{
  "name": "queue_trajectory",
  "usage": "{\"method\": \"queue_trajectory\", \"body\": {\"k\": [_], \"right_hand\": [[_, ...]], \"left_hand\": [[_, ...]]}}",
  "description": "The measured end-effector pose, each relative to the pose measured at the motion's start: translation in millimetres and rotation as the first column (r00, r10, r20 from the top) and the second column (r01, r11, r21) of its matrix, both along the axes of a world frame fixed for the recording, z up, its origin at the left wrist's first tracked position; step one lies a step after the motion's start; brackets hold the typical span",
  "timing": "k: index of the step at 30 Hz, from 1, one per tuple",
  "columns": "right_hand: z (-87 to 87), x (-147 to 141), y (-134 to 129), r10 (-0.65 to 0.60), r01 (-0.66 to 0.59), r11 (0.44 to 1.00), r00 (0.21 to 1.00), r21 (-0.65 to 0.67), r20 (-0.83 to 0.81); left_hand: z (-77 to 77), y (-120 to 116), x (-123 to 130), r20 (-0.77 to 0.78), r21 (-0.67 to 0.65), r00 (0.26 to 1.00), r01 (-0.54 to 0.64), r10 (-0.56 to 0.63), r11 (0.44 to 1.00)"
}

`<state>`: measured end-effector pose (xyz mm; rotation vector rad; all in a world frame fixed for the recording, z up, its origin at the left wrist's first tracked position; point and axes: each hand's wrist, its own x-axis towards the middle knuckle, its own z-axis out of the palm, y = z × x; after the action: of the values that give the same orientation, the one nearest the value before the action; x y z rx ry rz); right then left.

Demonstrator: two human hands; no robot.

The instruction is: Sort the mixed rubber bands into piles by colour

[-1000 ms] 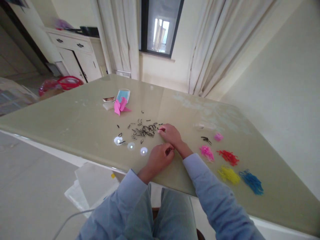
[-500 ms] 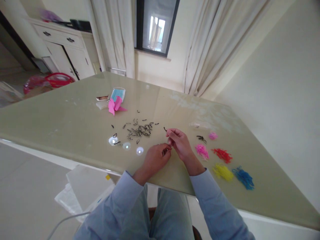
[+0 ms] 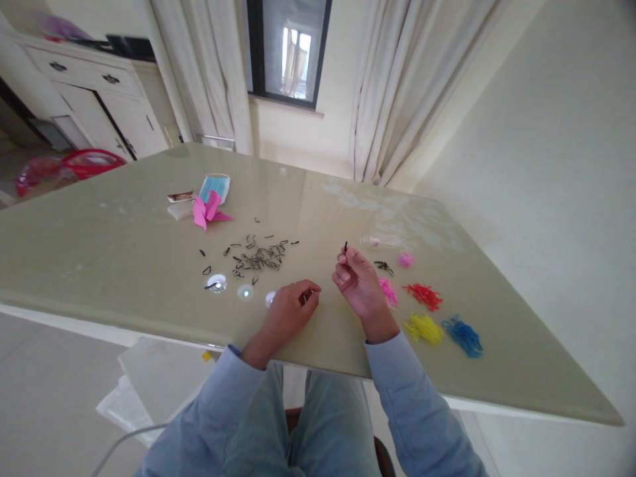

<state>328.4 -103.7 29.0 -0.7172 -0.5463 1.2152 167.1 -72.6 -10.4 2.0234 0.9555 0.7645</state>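
Observation:
My right hand (image 3: 358,281) is raised a little over the table, thumb and fingertips pinched on a small black rubber band (image 3: 346,246) whose end sticks up. To its left, my left hand (image 3: 292,308) is low over the table near the front edge, fingers curled and tips together; anything between them is too small to make out. Beyond the left hand lies a loose heap of black rubber bands (image 3: 265,258), with several strays around it. A small cluster of black bands (image 3: 384,267) lies just right of my right hand.
Piles of pink (image 3: 388,291), red (image 3: 424,296), yellow (image 3: 423,328) and blue bands (image 3: 464,336) lie on the right, with a small pink bundle (image 3: 406,259) and a clear plastic bag (image 3: 380,241). A face mask (image 3: 215,187) and folded pink paper (image 3: 210,211) lie at the back left.
My hands have come apart. The right has lifted and moved toward the coloured piles with the black band; the left has stayed low near the heap. The view has shifted slightly.

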Motion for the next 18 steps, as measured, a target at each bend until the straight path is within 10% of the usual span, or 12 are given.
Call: {"method": "queue_trajectory", "body": {"k": [8, 14, 18], "right_hand": [[1.6, -4, -1, -0.104, 0.123, 0.992, 0.942, -0.039, 0.320], [-10.9, 3, -5, -0.311, 0.507, 0.855, 0.335, 0.108, 0.889], [0.9, 20, -21, -0.396, 0.658, 0.741, 0.271, 0.131, 0.877]], "left_hand": [[0.4, 0, 0, -0.001, -0.028, 1.000, -0.015, 0.015, 1.000], [1.6, 2, 0, 0.006, -0.050, 1.000, -0.022, 0.022, 0.999], [0.4, 3, 1, 0.027, -0.058, 0.999, -0.019, 0.021, 0.998]]}}
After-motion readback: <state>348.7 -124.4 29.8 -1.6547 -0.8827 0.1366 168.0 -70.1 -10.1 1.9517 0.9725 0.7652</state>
